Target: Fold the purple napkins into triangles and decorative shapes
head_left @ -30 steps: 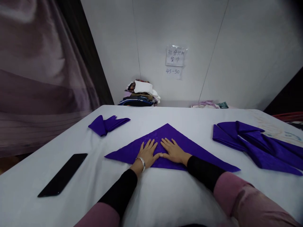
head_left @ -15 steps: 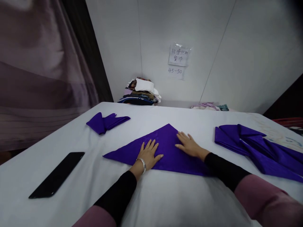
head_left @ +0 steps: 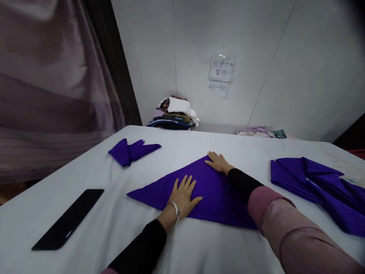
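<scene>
A purple cloth napkin (head_left: 211, 194), folded into a triangle, lies on the white-covered table with its peak pointing away from me. My left hand (head_left: 183, 196), with a silver bracelet at the wrist, rests flat on its left half, fingers spread. Near the peak, my right hand (head_left: 218, 161) lies palm down on the cloth, fingers stretched out. The right forearm hides part of the triangle's right side.
At the far left sits a folded purple cloth (head_left: 131, 151). More purple cloth (head_left: 310, 180) lies loosely at the right. A black flat tray-like panel (head_left: 70, 219) lies at the left. Behind the table (head_left: 236, 144) are stacked clothes (head_left: 175, 114) and a wall with paper signs (head_left: 221, 68).
My right hand has slid up along the triangle's right edge to its peak. My left hand stays flat on the cloth. The whole view has shifted slightly.
</scene>
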Motion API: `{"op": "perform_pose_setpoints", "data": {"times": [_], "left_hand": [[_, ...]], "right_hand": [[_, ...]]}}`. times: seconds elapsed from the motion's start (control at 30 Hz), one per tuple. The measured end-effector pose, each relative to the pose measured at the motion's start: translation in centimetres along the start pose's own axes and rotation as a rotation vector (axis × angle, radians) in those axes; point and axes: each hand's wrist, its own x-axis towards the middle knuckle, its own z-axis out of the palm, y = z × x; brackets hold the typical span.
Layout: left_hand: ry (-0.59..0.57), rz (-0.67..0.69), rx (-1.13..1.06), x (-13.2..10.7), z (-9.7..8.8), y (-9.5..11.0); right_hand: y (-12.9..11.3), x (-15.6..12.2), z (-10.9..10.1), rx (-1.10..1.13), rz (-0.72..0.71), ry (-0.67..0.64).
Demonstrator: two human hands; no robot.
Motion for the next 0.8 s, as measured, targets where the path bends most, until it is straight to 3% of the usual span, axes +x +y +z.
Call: {"op": "perform_pose_setpoints", "data": {"times": [0.07, 0.13, 0.27, 0.33, 0.4, 0.57, 0.73, 0.8], "left_hand": [[-0.016, -0.009, -0.001, 0.0, -0.1, 0.1], [-0.029, -0.012, -0.003, 0.0, -0.2, 0.1], [-0.019, -0.013, -0.001, 0.0, -0.2, 0.2], [-0.017, -0.014, 0.000, 0.0, -0.2, 0.2], [-0.017, -0.016, 0.000, 0.0, -0.1, 0.1], [-0.032, -0.033, 0.003, 0.0, -0.3, 0.2], [-0.064, -0.057, 0.008, 0.0, -0.4, 0.5], [-0.059, -0.059, 0.008, 0.0, -0.3, 0.5]], "right_hand": [[0.1, -0.1, -0.2, 0.002, 0.065, 0.027], [-0.8, -1.2, 0.2, 0.003, 0.036, 0.053], [-3.5, -4.2, 1.9, 0.014, -0.337, 0.020], [-3.9, -4.7, 2.3, 0.026, -0.450, -0.032], [-3.5, -4.1, 2.1, 0.029, -0.442, -0.051], [-1.9, -1.9, 1.2, 0.001, -0.250, 0.026], [-2.5, -2.2, 1.9, 0.014, -0.390, 0.005], [-2.3, -1.6, 1.7, 0.011, -0.365, -0.007]]}}
